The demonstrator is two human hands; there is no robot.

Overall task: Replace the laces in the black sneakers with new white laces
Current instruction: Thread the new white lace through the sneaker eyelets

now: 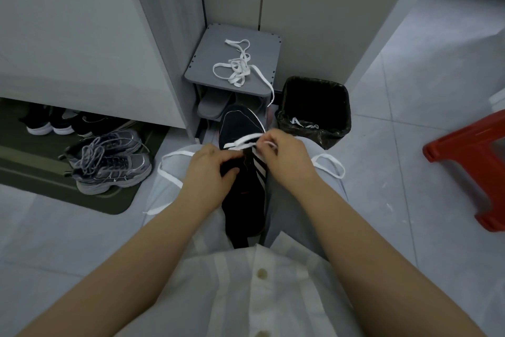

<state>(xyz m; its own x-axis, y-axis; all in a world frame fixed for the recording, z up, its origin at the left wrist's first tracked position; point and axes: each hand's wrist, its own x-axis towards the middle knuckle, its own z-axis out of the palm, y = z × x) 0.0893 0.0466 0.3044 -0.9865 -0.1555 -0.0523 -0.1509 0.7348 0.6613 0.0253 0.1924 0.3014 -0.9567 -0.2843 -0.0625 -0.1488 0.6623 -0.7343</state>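
The work is early. One black sneaker [238,123] lies in the person's lap between the knees, toe pointing away, and a white lace [246,141] crosses it only at the eyelets nearest the toe. The rest of the eyelet rows toward the ankle look bare, though the hands cover part of them. The left hand [210,170] grips the sneaker at its left side, fingers curled over the upper and thumb near the tongue, steadying it. The right hand [287,153] pinches the lace between thumb and fingertips just beside the right-hand eyelets, seemingly about to feed it or draw it through. Both loose lengths of the lace trail off over the knees, one to each side, so most of it is not yet threaded. A spare lace [237,70] sits tangled on top of the grey rack [203,63] ahead, one end hanging over the front edge; it is presumably meant for the other shoe, which I cannot pick out with certainty. A bin [346,107] with a dark liner stands just right of the rack and holds something pale, too small to tell whether it is old laces. Left to do, by my judgement: lace this sneaker up to the top, then do the second shoe with the spare lace.
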